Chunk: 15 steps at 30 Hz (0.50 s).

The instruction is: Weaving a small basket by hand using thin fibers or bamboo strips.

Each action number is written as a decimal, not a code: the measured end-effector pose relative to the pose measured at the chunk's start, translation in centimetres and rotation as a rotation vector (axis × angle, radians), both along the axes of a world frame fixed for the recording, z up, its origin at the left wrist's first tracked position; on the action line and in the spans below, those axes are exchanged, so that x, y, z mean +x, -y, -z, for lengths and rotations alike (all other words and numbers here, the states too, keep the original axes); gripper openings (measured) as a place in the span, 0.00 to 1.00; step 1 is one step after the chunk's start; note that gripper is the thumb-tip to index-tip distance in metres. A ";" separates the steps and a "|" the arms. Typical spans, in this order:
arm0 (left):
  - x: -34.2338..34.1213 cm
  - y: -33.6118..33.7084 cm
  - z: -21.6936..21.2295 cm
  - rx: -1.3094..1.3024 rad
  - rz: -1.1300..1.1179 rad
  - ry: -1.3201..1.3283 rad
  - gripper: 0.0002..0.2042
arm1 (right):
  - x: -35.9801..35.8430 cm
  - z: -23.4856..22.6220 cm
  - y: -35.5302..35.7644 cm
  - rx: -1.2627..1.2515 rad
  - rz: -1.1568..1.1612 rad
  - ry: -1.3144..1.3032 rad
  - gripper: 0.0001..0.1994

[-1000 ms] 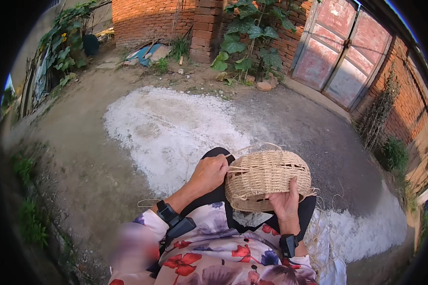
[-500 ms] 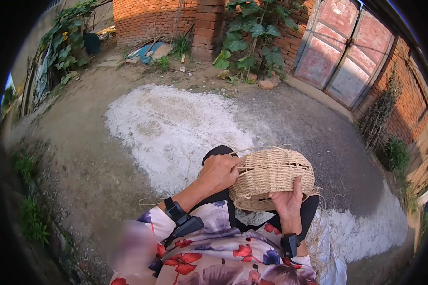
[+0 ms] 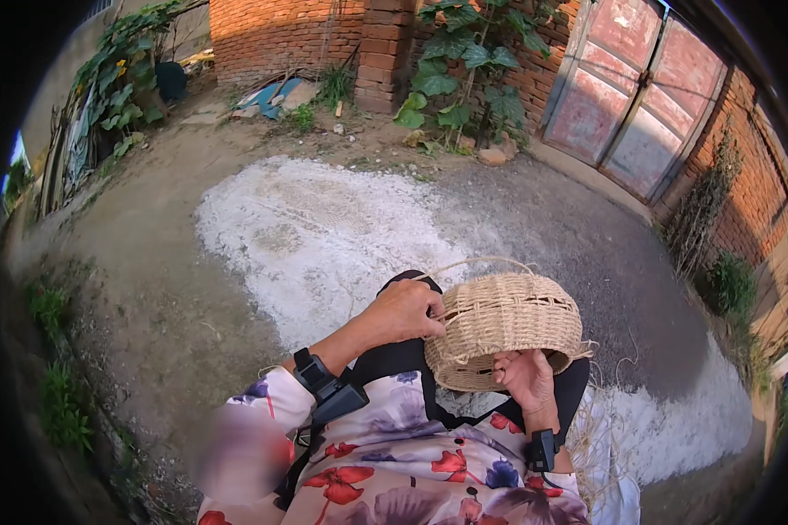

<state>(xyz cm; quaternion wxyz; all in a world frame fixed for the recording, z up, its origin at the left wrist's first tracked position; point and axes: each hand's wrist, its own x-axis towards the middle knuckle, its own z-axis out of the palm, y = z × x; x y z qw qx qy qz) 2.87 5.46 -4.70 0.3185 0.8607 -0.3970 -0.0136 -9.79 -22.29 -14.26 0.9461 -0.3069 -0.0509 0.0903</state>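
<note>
A tan woven basket (image 3: 512,319) rests tilted on my lap, its opening turned toward me. My left hand (image 3: 407,311) is at its left side, thumb and fingers pinched together on a cord strand (image 3: 477,260) that loops above the basket's top. Below the front rim, my right hand (image 3: 527,378) reaches into the opening with bent fingers and holds the basket from inside; the fingertips are partly hidden by the wall. A row of gaps runs around the weave near the top. Short loose cord ends stick out at the basket's right edge.
Loose pale strands (image 3: 600,455) lie on white cloth beside my right leg. White powdery material (image 3: 324,227) covers part of the ground ahead. Farther off stand a climbing plant (image 3: 464,66), a brick wall (image 3: 280,39) and a worn red metal gate (image 3: 635,92).
My right thumb has left the basket's outer wall and moved under the rim. My left hand has shifted slightly, and the cord loop now rises higher above the basket.
</note>
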 end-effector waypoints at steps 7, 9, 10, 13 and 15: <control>0.6 0.6 0.6 0.011 0.012 0.007 0.09 | 0.9 0.8 -0.5 -0.108 -0.022 -0.078 0.19; -0.1 0.6 0.5 -0.052 0.025 -0.174 0.09 | 0.9 0.8 -0.8 -0.095 -0.040 -0.100 0.18; -0.4 0.7 0.6 -0.054 0.028 -0.169 0.09 | 1.0 0.7 -0.9 -0.083 -0.056 -0.120 0.17; -1.1 1.1 0.9 -0.014 0.037 0.083 0.08 | 1.3 2.0 -0.8 -0.085 -0.030 -0.151 0.16; -2.2 1.3 0.3 0.020 -0.038 0.245 0.07 | 1.6 2.3 -1.1 -0.096 -0.069 -0.198 0.13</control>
